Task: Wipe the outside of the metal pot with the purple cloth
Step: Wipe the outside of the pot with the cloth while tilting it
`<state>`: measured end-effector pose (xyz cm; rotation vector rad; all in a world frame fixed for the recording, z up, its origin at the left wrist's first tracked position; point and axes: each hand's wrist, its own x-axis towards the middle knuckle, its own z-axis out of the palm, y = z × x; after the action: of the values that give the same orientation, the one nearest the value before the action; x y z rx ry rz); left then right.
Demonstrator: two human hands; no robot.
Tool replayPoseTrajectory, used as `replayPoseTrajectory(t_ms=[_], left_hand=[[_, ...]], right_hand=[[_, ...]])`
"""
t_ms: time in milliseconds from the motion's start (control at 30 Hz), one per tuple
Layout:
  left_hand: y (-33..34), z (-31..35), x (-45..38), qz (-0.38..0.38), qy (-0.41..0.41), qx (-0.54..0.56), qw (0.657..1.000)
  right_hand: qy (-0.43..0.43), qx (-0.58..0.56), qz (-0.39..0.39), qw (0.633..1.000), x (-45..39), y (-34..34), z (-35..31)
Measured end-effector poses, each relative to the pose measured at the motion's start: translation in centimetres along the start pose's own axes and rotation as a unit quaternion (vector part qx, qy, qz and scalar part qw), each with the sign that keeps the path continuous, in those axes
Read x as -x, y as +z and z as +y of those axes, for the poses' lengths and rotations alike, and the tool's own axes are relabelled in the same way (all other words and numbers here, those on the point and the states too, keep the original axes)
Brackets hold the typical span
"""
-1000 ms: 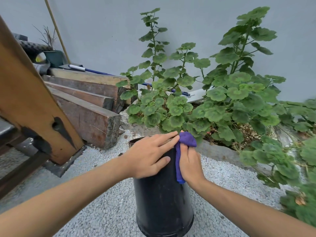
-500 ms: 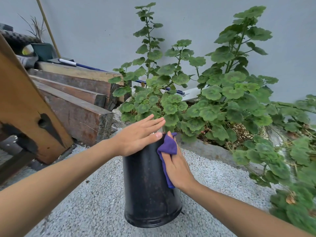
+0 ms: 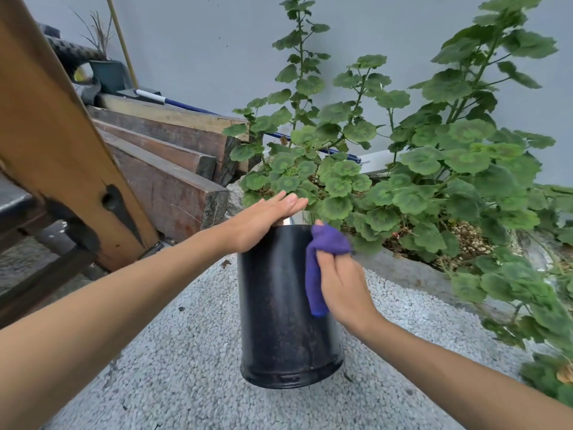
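Standing on gravel: one metal pot (image 3: 279, 305), black on the outside, tilted, its shiny rim up near the plants; it rests on the gravel ground (image 3: 173, 367) close to the concrete border of the plant bed.
Cloth: one purple cloth (image 3: 319, 262), bunched, lying against the upper right side of the pot's outer wall.
Hands: two, both bare, reaching in from the lower edge of the head view.
Left hand (image 3: 263, 221): flat and released, fingers straight and together, palm resting on the pot's top rim at its left side, fingertips pointing toward the plants.
Right hand (image 3: 344, 283): fingers curled round the cloth, grasping it and holding it against the pot's right side, back of the hand facing the camera.
Planks: several dark wooden planks (image 3: 167, 169) stacked left of the pot, behind a leaning brown beam (image 3: 59, 135).
Plants: green round-leaved plants (image 3: 418, 181) in the bed just behind and right of the pot.
Writing: none readable.
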<state>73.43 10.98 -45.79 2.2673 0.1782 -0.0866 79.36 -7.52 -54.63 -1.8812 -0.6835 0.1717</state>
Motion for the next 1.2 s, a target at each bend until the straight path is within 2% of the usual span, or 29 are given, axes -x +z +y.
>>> replayPoseTrajectory(t_ms=[100,167,233,333,433,567,667,767,833,933,1000,1067,1133,1200], left_hand=[[-0.4,-0.4,-0.1,0.017,-0.025,0.136,0.990],[-0.8,-1.2,0.0,0.020,-0.029,0.157,0.987],[-1.4,-2.3,0.1,0.026,-0.038,0.142,0.989],[-2.0,-4.2,0.2,0.078,-0.055,0.062,0.994],[-1.4,-4.4,0.2,0.148,-0.035,-0.088,0.984],[0.0,-3.9,-0.1,0.108,0.043,-0.209,0.971],[0.2,-3.6,-0.2,0.112,0.061,-0.223,0.966],[0.5,-3.9,0.5,0.143,0.071,-0.224,0.962],[0.6,-4.3,1.1,0.151,0.078,-0.245,0.955],[0.6,-4.6,1.8,0.156,0.088,-0.272,0.945],[0.7,-4.8,2.1,0.166,0.091,-0.280,0.941],[0.9,-4.9,2.1,0.182,0.098,-0.275,0.939],[1.0,-4.9,2.0,0.185,0.122,-0.263,0.939],[1.0,-5.2,1.9,0.174,0.123,-0.264,0.941]], right_hand=[[-0.095,0.133,-0.089,0.983,-0.5,1.9,-1.0],[-0.133,0.232,-0.136,0.954,0.6,2.6,-0.2],[-0.178,0.267,-0.169,0.932,2.1,2.9,1.2],[-0.233,0.286,-0.213,0.905,4.2,3.3,3.0],[-0.256,0.280,-0.228,0.897,5.4,3.1,3.9],[-0.285,0.240,-0.249,0.894,5.5,1.4,5.1],[-0.298,0.164,-0.221,0.914,4.5,0.0,6.0],[-0.186,0.052,-0.145,0.970,2.3,-0.9,5.0],[-0.091,-0.016,-0.073,0.993,0.3,-0.5,3.5],[0.007,-0.058,0.042,0.997,-2.9,0.7,1.3],[0.007,-0.084,0.076,0.994,-4.2,1.5,-0.1],[-0.050,-0.060,0.048,0.996,-4.6,2.4,-1.0],[-0.118,-0.033,-0.042,0.992,-4.0,3.6,-0.6],[-0.147,0.018,-0.119,0.982,-2.7,4.6,0.8]])
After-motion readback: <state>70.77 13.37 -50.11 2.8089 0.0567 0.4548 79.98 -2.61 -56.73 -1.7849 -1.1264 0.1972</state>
